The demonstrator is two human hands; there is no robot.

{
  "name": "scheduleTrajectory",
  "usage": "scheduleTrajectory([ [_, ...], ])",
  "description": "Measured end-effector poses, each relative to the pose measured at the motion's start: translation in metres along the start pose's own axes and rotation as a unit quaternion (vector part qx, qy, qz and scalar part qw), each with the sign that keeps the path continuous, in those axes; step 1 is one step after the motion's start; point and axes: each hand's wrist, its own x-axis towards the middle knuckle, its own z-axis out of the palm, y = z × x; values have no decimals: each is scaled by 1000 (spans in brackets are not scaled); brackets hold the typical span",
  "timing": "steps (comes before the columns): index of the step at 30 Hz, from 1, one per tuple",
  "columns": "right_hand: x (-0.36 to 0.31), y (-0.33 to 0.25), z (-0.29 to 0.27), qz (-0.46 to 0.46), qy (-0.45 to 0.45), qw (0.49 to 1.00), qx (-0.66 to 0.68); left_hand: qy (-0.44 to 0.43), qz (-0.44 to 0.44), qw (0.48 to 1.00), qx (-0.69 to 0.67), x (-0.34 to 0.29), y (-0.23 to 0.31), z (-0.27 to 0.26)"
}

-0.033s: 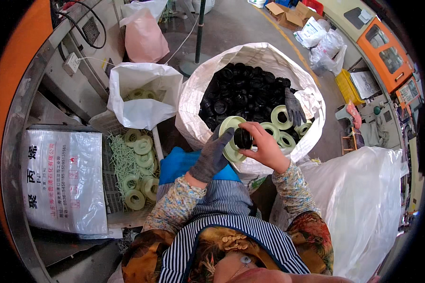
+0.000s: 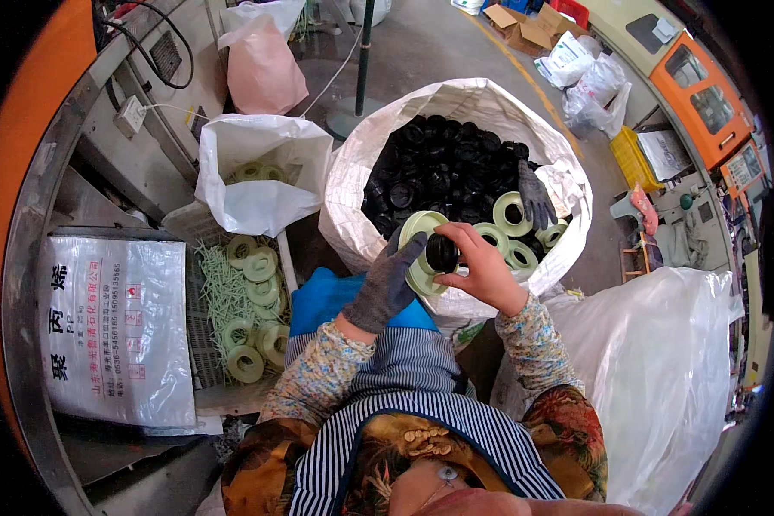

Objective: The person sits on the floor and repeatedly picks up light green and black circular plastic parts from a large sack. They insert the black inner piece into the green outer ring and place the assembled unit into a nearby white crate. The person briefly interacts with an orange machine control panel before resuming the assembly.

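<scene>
My left hand (image 2: 385,291), in a dark grey glove, is closed on a pale green plastic flanged ring (image 2: 421,225) held on edge. My bare right hand (image 2: 488,271) pinches a round black plastic cap (image 2: 441,254) between thumb and fingers, against the right face of the ring. The ring hides how far the two fit together. Just beyond my hands stands a wide white woven sack (image 2: 350,202) full of black plastic caps (image 2: 443,163). Several more green rings (image 2: 509,215) rest on the caps at its near right side, beside a loose grey glove (image 2: 536,198).
To the left, a crate (image 2: 199,331) holds green rings and thin green plastic sprues (image 2: 224,297). A white bag (image 2: 262,206) with green rings stands behind it. A printed white sack (image 2: 120,344) lies far left. A large translucent bag (image 2: 645,361) bulges at my right, and a pole (image 2: 365,60) rises behind.
</scene>
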Motion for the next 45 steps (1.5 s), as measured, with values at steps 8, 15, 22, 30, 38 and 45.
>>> scheduleTrajectory([
  [8, -12, -2, -6, -50, 10, 994, -101, -116, 335, 751, 557, -1, -6, -20],
  [15, -23, 12, -6, -58, 37, 992, -110, -143, 345, 719, 586, 3, 0, -1],
  [22, -30, 18, 14, 108, 105, 988, -18, -72, 266, 790, 548, 16, -32, -11],
  [30, -40, 45, 39, 262, 110, 741, 608, -39, 198, 856, 476, 10, -48, 30],
  [38, -77, 76, 47, 188, 169, 541, 802, -151, 163, 778, 588, 10, -39, 3],
  [45, -118, 76, -104, -24, 441, 580, 684, 8, 97, 767, 634, 67, -83, -36],
])
